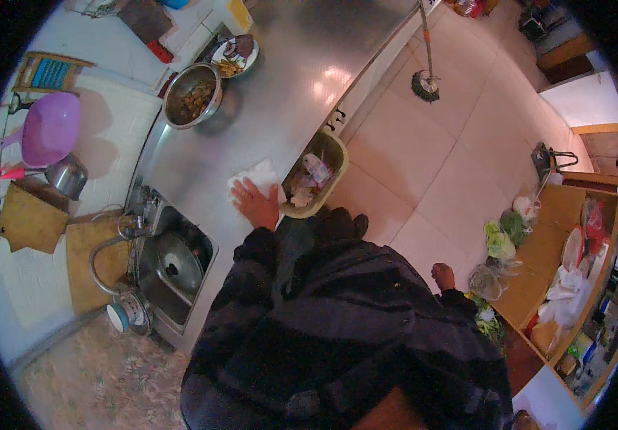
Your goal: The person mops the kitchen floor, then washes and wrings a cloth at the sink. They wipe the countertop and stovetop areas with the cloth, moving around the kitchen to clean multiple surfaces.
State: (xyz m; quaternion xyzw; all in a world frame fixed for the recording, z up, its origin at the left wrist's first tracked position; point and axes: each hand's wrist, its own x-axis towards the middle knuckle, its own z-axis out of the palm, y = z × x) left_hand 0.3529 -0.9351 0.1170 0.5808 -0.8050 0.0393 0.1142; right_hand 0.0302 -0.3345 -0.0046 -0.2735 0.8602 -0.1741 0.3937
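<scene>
My left hand [256,205] lies flat, fingers spread, on a folded white cloth [262,171] on the stainless steel counter [282,107]. Just right of it, a yellowish plastic bin [341,166] with crumpled waste hangs at the counter's front edge. At the right of my body my right hand [442,277] hangs over the floor, fingers curled, with nothing visible in it. Farther along the counter stand a metal bowl [167,105] of brown food and a white plate [253,56] with food pieces.
A steel sink [215,252] holding a round metal pan or lid [177,263] is at the left, with a curved faucet [94,263]. A purple plastic scoop [51,129] hangs on the wall. A brush [426,86] stands on the tiled floor; vegetables [499,240] lie beside a wooden shelf [540,242].
</scene>
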